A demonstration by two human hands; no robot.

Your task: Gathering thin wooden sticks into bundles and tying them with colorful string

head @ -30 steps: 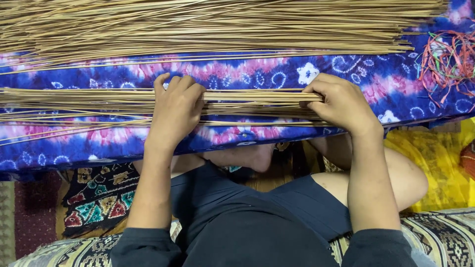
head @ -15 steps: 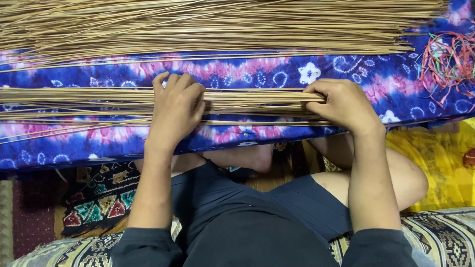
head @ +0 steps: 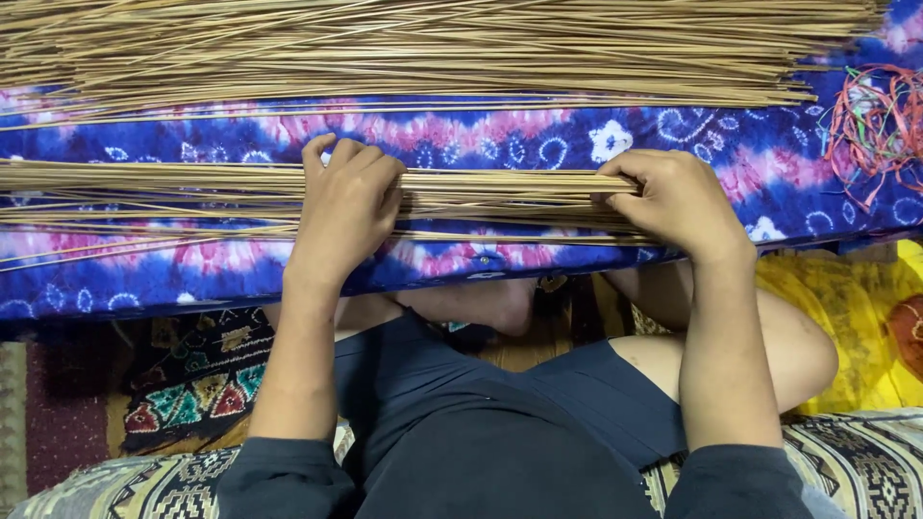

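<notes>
A blue, pink and white tie-dyed cloth point(head: 538, 135) is spread across the view, with a wide heap of thin tan sticks point(head: 413, 48) laid along its far side. A smaller bundle of sticks point(head: 500, 192) is stretched across the near part of the cloth. The bundle is gripped by 2 hands: the left hand point(head: 346, 207) is curled over its middle, the right hand point(head: 678, 202) is closed on its end. A tangle of red and green strings point(head: 875, 115) is seen at the right.

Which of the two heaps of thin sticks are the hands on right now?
The nearer, smaller bundle of sticks, across the middle of the tie-dyed cloth. The left hand and right hand both rest on it; the bigger pile beyond lies untouched.
</notes>
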